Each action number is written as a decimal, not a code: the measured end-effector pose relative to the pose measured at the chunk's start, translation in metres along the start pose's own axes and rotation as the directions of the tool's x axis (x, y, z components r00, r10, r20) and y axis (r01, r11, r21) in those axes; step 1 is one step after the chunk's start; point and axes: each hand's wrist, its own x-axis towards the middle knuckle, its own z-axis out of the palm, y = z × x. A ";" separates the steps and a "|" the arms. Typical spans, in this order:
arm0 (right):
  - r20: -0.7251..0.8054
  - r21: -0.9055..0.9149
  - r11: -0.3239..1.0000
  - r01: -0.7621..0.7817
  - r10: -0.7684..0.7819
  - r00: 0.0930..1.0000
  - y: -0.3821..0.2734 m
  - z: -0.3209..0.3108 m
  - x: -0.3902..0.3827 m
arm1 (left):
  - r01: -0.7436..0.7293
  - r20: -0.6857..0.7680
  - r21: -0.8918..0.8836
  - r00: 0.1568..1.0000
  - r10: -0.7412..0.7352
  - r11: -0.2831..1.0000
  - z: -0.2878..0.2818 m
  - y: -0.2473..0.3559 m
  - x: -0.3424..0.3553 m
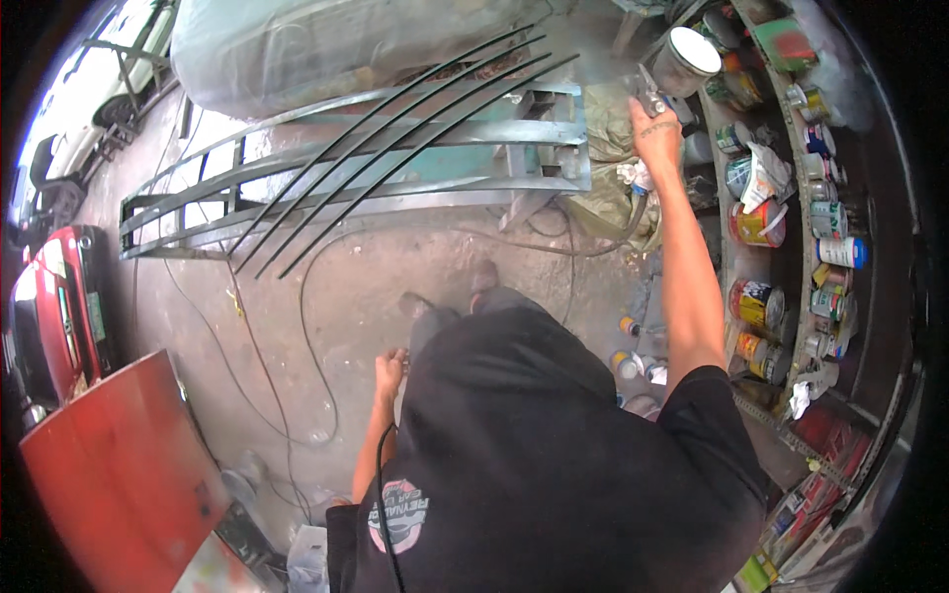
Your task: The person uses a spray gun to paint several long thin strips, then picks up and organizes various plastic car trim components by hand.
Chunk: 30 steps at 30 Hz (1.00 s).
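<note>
My right hand (656,138) reaches far forward on the right, wrapped round the handle of a spray gun (649,96). A round cup with a white top (694,51) sits at the gun. From below the hand a dark hose (593,250) runs down and across the floor to the left. Left of the gun, several thin black strips (395,148) lie slantwise across a long grey metal frame (465,185). My left hand (390,368) hangs low beside my leg, its fingers curled; whether anything is inside them is hidden.
Shelves along the right hold several paint cans (758,304). A plastic-covered shape (297,49) stands behind the frame. At lower left is a red panel (129,474), with a red car (61,306) beyond it. Cables and hose loops cross the floor (376,287).
</note>
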 end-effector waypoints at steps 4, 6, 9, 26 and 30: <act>0.266 0.021 1.000 0.018 -0.023 0.964 -0.030 0.014 -0.045 | 0.021 -0.030 0.056 0.999 -0.020 0.998 -0.001 -0.016 0.009; 0.394 0.142 0.988 0.063 -0.115 0.912 -0.036 0.030 -0.076 | 0.009 -0.014 0.050 1.000 -0.008 0.999 -0.005 -0.026 0.018; 0.486 0.293 0.943 0.158 -0.289 0.825 -0.056 0.054 -0.129 | 0.017 -0.027 0.028 1.000 -0.016 0.999 -0.004 -0.037 0.024; 0.713 0.622 0.714 0.322 -0.686 0.143 -0.211 0.145 -0.319 | -0.026 -0.059 -0.012 0.998 0.025 1.000 -0.008 -0.053 0.002; 0.711 0.624 0.687 0.372 -0.697 0.096 -0.210 0.154 -0.311 | 0.014 -0.081 -0.065 0.996 -0.020 0.998 -0.011 -0.051 -0.004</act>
